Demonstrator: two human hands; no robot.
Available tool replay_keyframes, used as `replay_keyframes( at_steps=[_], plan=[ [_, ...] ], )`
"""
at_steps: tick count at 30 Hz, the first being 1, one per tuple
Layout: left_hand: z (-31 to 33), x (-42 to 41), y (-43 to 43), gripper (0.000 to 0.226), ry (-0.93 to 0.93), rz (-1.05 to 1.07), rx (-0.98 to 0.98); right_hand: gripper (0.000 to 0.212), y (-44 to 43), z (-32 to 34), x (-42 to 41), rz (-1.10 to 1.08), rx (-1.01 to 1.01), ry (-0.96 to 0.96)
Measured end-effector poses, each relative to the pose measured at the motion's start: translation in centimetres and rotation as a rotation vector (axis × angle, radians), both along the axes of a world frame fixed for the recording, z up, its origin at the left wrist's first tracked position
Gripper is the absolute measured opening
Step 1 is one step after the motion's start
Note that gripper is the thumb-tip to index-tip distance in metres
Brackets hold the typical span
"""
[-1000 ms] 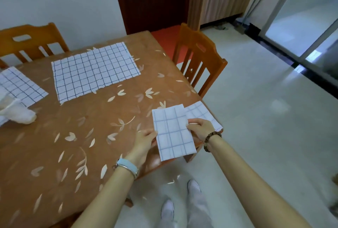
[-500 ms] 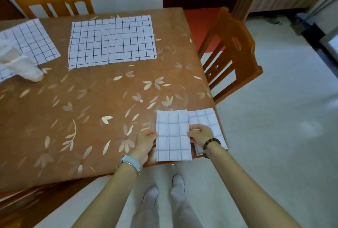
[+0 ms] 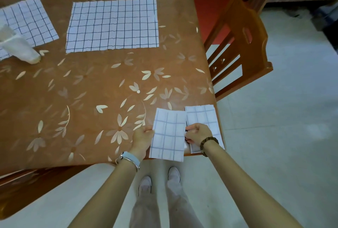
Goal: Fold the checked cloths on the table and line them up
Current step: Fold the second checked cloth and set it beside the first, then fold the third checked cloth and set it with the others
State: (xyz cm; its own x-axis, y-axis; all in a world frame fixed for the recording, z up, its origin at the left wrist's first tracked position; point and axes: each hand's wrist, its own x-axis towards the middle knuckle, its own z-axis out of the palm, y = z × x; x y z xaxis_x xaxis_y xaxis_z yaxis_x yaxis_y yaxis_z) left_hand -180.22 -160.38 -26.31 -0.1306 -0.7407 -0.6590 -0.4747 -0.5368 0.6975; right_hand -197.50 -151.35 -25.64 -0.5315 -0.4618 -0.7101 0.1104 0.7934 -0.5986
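At the worktop's [image 3: 91, 90] near right corner, left hand [image 3: 141, 140] & right hand [image 3: 198, 134] each have a pinching grip on side edges of the folded checked cloth [image 3: 168, 136], prob. to square it w/ the second folded cloth [image 3: 201, 116] just beside.

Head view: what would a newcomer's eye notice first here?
The left hand and the right hand hold a folded checked cloth at the near right corner of the table, beside a second folded cloth. On the far side a large unfolded cloth lies flat, with another unfolded cloth at the far left.
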Motion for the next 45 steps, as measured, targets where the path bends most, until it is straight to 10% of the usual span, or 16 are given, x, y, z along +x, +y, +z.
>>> replay_keyframes(
  at_steps=[20, 45],
  plan=[
    [2.9, 1.6, -1.7, 0.022, 0.126, 0.209, 0.073, 0.015, -1.1, 3.9, 0.2, -0.162, -0.241, -0.148],
    [14.7, 17.8, -3.2, 0.048, 0.498, 0.457, -0.293, 0.045, -8.3, 14.6, 10.1, 0.205, -0.613, -0.240]
  ],
)
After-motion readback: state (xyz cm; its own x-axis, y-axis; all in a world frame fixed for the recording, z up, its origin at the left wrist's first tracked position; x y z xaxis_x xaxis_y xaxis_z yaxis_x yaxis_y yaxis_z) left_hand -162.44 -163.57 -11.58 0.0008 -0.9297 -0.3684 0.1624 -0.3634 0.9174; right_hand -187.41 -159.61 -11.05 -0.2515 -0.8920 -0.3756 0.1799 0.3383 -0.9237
